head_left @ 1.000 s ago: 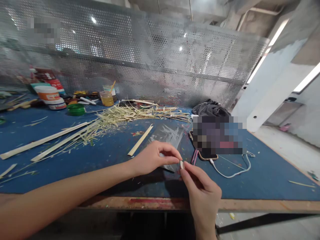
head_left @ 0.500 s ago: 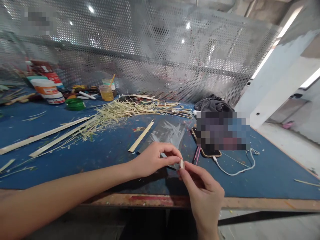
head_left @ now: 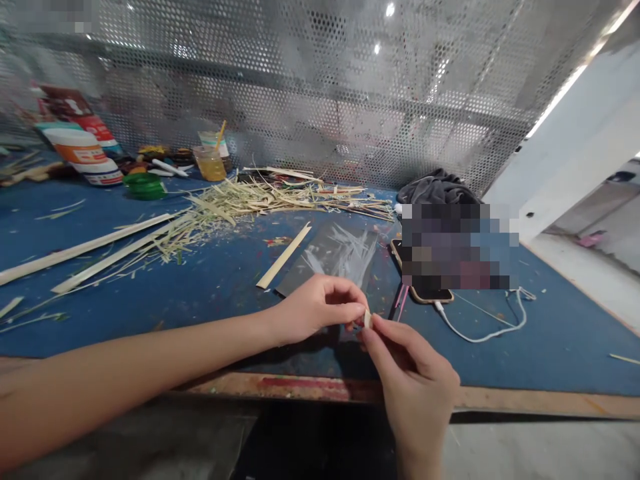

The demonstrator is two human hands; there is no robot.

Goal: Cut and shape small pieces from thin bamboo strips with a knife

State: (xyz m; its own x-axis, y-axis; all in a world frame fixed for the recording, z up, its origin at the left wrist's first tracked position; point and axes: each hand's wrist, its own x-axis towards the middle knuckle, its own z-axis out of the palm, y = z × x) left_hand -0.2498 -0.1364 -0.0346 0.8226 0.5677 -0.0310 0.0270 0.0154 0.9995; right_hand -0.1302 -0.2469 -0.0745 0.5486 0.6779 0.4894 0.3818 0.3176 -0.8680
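A small pale piece, perhaps bamboo or straw, is pinched between the fingertips of both hands above the table's front edge. My left hand reaches in from the left, thumb and fingers closed at the piece's left side. From the lower right, my right hand grips it between thumb and index finger. Just beyond the hands lies a dark flat sheet with whitish scuff marks. To its left rests a flat pale strip. The undersides of my fingers are hidden.
A heap of pale shavings and strips spreads across the blue table. Long strips lie left. Tubs, a green tape roll and a jar stand behind. A phone with a white cable lies right, near dark cloth.
The camera view has shifted slightly, so table items appear higher. Both hands stay together on the small pale piece, which has turned a little between the fingertips.
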